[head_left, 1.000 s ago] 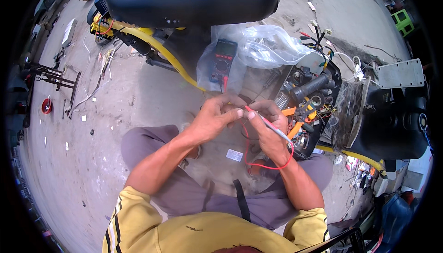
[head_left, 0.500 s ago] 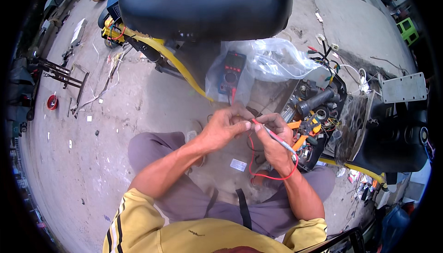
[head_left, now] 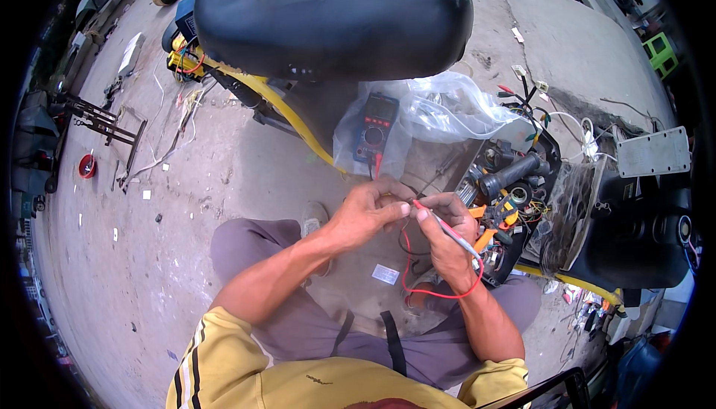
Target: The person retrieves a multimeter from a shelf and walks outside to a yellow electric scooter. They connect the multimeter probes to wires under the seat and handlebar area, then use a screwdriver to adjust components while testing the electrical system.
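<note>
My right hand (head_left: pixel 450 236) is closed round a red test probe (head_left: pixel 452 234), its tip pointing at the fingers of my left hand. A red lead (head_left: pixel 445 295) loops below from the probe's back end. My left hand (head_left: pixel 365 211) is pinched together right beside the tip; what its fingers hold is too small and hidden to name. A dark lead hangs between the hands. Ahead of them a multimeter (head_left: pixel 375 129) with a dark screen lies on clear plastic sheeting (head_left: pixel 447 103), with red and black leads plugged into its lower end.
To the right stands an open tray of tools (head_left: pixel 514 178), with orange-handled pliers (head_left: pixel 486 239) near my right hand. A big black seat (head_left: pixel 332 17) overhangs the far side, next to a yellow frame bar (head_left: pixel 287 114). A white label (head_left: pixel 385 274) lies between my legs.
Both hands stay together with the probe in nearly the same place. The right hand has shifted down slightly, and the view has tilted a little.
</note>
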A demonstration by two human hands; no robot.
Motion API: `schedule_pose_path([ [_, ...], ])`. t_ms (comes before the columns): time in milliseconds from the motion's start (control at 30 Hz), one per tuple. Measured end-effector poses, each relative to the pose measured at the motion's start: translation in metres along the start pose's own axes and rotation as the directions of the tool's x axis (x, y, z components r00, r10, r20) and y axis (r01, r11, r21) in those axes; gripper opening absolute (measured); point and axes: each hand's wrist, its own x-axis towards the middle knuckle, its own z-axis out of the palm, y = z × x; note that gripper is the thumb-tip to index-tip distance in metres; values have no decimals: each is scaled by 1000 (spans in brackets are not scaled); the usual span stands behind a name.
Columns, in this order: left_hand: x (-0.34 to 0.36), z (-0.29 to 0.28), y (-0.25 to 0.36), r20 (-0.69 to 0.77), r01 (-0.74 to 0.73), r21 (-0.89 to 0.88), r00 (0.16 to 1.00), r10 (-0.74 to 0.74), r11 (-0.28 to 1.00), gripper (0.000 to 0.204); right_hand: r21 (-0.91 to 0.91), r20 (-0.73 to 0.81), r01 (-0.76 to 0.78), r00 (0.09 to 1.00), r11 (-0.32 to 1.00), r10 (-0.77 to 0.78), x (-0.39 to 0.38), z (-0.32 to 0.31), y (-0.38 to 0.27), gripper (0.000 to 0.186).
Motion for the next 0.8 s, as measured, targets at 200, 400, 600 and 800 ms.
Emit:
schedule_pose_path([
  [200, 1, -1, -5, 10, -9, 8, 1000, 9, 1000, 23, -43, 0, -34, 999, 999, 34, 0, -1, -3, 21],
  [400, 0, 0, -1, -4, -1, 48, 1000, 2, 999, 25, 12, 13, -36, 999, 999, 36, -2, -4, 1, 21],
  [600, 1, -2, -2, -5, -3, 56, 1000, 4, 998, 23, 16, 20, 13, 1000, 1000, -13, -3, -2, 0, 20],
  [800, -2, -3, -1, 4, -7, 83, 1000, 6, 997, 21, -16, 10, 12, 1000, 1000, -11, -1, 1, 3, 19],
])
